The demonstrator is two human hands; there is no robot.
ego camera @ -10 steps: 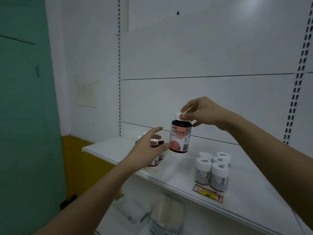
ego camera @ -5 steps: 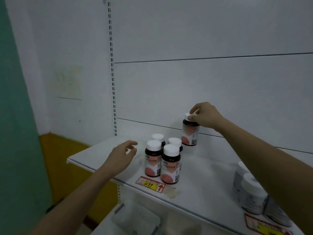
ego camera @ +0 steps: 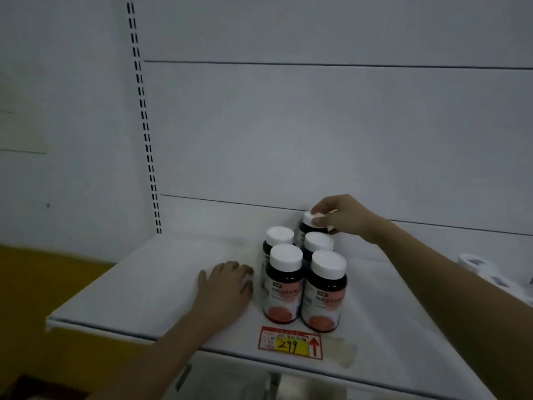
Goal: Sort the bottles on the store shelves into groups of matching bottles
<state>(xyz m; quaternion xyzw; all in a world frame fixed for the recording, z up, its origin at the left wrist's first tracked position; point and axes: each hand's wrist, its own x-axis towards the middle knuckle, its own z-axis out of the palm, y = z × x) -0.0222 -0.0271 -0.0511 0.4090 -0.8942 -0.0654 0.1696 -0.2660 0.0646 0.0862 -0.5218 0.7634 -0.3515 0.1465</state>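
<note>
Several dark bottles with white caps and red-and-white labels (ego camera: 284, 284) stand clustered on the white shelf (ego camera: 161, 287). My right hand (ego camera: 340, 215) grips the white cap of one more matching dark bottle (ego camera: 306, 228) at the back of the cluster, close to the rear panel. Its base is hidden behind the others, so I cannot tell whether it rests on the shelf. My left hand (ego camera: 225, 287) lies flat on the shelf with fingers spread, just left of the cluster and touching no bottle that I can see.
A red and yellow price tag (ego camera: 290, 343) marked 299 is stuck at the shelf's front edge. White bottles (ego camera: 484, 269) stand at the far right edge. A slotted upright (ego camera: 144, 116) runs up the back panel. A lower shelf shows below.
My right hand has lowered the dark bottle behind the cluster. My left hand dropped from mid-air onto the shelf beside the bottles. The view moved closer and leftward.
</note>
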